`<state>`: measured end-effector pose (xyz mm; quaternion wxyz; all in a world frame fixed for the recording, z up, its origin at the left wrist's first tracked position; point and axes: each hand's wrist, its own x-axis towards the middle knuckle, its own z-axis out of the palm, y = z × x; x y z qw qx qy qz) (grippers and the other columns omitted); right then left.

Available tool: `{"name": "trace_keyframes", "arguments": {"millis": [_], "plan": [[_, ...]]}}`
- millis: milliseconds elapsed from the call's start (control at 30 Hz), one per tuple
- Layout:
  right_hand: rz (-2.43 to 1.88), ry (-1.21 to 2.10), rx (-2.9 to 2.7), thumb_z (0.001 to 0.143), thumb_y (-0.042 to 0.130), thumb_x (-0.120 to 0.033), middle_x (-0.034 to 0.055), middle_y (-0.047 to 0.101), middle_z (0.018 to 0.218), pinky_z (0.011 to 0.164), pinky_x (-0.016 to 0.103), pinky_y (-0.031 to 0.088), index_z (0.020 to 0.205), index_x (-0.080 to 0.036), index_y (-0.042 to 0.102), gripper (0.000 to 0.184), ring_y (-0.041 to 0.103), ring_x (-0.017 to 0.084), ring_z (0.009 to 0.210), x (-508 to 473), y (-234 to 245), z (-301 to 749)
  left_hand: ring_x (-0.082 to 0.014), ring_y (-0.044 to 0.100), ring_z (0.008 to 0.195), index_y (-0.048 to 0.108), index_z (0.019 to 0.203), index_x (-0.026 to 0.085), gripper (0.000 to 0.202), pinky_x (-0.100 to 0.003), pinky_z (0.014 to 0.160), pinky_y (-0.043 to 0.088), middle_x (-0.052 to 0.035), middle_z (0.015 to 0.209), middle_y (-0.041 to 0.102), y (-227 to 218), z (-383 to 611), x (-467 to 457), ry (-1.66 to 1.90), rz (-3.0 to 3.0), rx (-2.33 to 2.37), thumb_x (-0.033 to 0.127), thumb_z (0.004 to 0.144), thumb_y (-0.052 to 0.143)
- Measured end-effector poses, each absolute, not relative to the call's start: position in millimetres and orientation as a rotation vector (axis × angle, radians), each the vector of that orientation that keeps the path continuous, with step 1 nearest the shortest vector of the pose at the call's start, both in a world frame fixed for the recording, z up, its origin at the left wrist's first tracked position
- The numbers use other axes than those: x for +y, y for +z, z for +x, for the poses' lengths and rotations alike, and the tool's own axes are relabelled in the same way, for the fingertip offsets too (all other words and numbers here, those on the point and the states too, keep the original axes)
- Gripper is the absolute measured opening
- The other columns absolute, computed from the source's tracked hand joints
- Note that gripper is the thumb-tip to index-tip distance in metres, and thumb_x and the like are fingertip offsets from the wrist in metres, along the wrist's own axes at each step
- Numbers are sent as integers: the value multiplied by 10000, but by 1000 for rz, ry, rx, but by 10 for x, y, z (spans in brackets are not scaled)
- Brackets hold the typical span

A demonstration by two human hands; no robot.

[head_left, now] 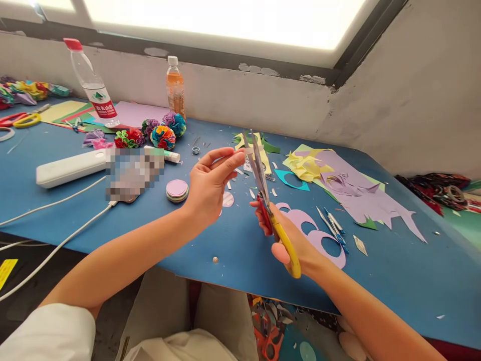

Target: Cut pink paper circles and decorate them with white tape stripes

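Observation:
My right hand (296, 238) grips a pair of scissors (284, 245) with red and yellow handles, blades pointing up and slightly apart. Beside the blades, my left hand (208, 188) pinches a small pale strip (248, 150) that crosses them near the tips. Whether the strip is paper or tape I cannot tell. A stack of paper circles (177, 188), pink on top, lies just left of my left hand. One loose pink paper circle (228, 199) rests on the table between my hands. Purple paper with round cutouts (340, 259) lies beyond my right wrist.
The blue table (240, 260) carries a water bottle (98, 95), an orange drink bottle (176, 90), ruffled paper balls (163, 137), a white power bank (71, 168) with cables, and a glue stick (171, 156). Drawing compasses (330, 225) and purple and yellow paper scraps (364, 193) lie right.

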<state>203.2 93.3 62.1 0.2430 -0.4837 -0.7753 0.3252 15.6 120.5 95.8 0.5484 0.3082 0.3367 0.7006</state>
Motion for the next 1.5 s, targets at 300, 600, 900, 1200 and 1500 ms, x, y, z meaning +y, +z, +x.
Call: {"name": "trace_keyframes", "arguments": {"millis": [300, 600, 900, 1200, 1500], "plan": [[-1254, 1105, -2001, 580, 497, -909, 19, 474, 852, 567, 330, 399, 1182, -270, 482, 879, 423, 178, 645, 983, 548, 2033, -152, 695, 966, 593, 823, 207, 246, -229, 765, 520, 19, 895, 743, 885, 236, 1158, 1575, 756, 775, 272, 666, 770], [-1178, 1143, -1950, 346, 406, -1001, 26, 481, 861, 539, 323, 383, 1156, -255, 499, 1105, 419, 174, 644, 1001, 516, 2037, -132, 705, 897, 593, 821, 202, 223, -210, 733, 517, 32, 845, 737, 883, 244, 1153, 1571, 771, 781, 245, 679, 759], [-1269, 1278, -1825, 829, 457, -698, -6, 457, 767, 493, 279, 329, 1054, -260, 567, 505, 372, 133, 564, 991, 470, 2064, -140, 695, 923, 611, 826, 204, 211, -226, 762, 523, 28, 846, 733, 889, 233, 1162, 1582, 775, 796, 241, 679, 758], [-1301, 1231, -1819, 823, 504, -606, -1, 519, 774, 482, 274, 382, 1086, -276, 583, 429, 457, 149, 571, 1050, 293, 2122, -82, 668, 764, 622, 756, 184, 199, -185, 695, 509, 33, 781, 714, 861, 208, 1202, 1697, 800, 743, 253, 665, 786], [-1281, 1281, -1573, 518, 686, -785, -42, 392, 667, 431, 262, 249, 921, -251, 569, 679, 333, 114, 502, 1146, 469, 2075, -123, 691, 756, 645, 790, 167, 128, -230, 668, 534, 2, 768, 704, 952, -187, 1432, 1308, 1448, 945, 178, 693, 727]]}}
